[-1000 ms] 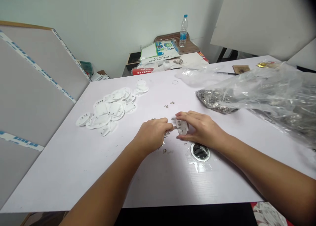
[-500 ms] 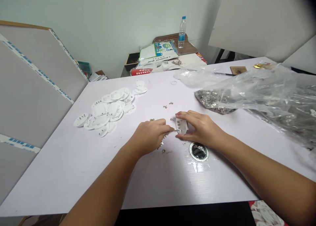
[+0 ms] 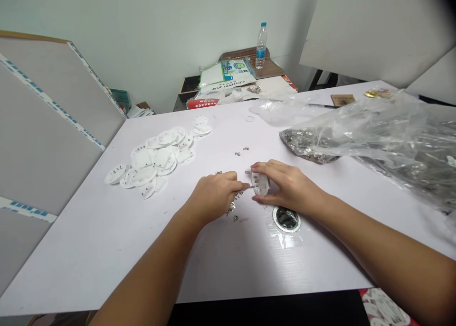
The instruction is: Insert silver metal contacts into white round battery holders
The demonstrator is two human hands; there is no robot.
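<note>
Disc (image 3: 261, 182) between parted right fingers (image 3: 266, 170), metal piece (image 3: 252, 187) in pinched left fingers (image 3: 241, 186).

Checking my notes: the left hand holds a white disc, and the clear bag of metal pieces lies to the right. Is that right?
One slip: in the head view, the right hand, not the left hand, holds the white disc. The clear bag of metal pieces does lie to the right.

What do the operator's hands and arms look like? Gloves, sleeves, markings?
Left hand and right hand are both bare, no gloves. Left forearm and right forearm show no sleeves as far as the frame reaches. No watch, bracelet, ring, cable or marking visible.
</note>
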